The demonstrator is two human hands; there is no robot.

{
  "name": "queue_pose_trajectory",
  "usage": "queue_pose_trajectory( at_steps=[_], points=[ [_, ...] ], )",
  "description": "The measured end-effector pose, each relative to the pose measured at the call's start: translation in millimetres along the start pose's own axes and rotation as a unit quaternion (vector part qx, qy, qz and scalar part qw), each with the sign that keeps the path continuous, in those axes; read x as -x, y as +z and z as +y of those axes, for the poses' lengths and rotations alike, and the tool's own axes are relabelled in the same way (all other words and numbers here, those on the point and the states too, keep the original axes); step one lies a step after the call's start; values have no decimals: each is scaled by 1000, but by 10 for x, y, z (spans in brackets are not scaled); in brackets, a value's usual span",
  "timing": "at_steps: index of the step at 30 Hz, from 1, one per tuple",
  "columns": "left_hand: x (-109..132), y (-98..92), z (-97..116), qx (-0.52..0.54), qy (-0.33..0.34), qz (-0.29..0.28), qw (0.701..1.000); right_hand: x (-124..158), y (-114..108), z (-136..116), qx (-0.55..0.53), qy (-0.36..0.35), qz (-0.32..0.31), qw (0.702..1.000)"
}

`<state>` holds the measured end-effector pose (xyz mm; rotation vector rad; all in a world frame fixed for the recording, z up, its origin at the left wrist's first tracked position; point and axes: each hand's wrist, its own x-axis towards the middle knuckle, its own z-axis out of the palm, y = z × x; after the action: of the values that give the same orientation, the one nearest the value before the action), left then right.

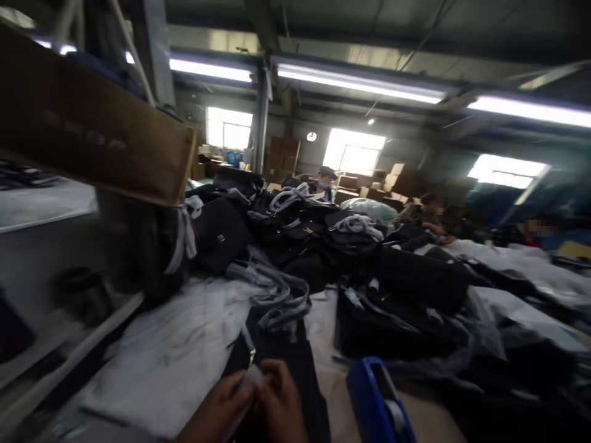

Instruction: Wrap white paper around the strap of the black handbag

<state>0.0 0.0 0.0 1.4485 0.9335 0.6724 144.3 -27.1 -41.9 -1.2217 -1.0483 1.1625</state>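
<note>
At the bottom middle, my left hand [225,403] and my right hand [281,400] meet with fingers closed. Between them they pinch a whitish wrapped strap [252,375], blurred by motion. A gold metal clasp [252,355] shows just beyond the fingertips. Under the hands lies a black bag [286,351], flat on the table. Past it a coil of plastic-wrapped straps [281,289] rests on the black goods. Right of my right hand stands a blue tape dispenser [369,394] with a roll of tape in it.
Black bags [305,227] are heaped across the table ahead, and more [401,307] lie at right in clear plastic. White sheets [180,351] spread at left. A cardboard box [92,123] juts in at upper left. Co-workers, one a person in a cap [327,178], are farther back.
</note>
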Motion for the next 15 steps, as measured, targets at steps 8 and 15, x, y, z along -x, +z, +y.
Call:
queue_pose_trajectory(
  at_steps=[8, 15],
  points=[
    [22, -36, -163, 49, 35, -4, 998, -12, 61, -1, -15, 13, 2, 1000],
    [0, -44, -224, 39, 47, -6, 998, -74, 10, -20, 41, 22, -22, 999]
  ],
)
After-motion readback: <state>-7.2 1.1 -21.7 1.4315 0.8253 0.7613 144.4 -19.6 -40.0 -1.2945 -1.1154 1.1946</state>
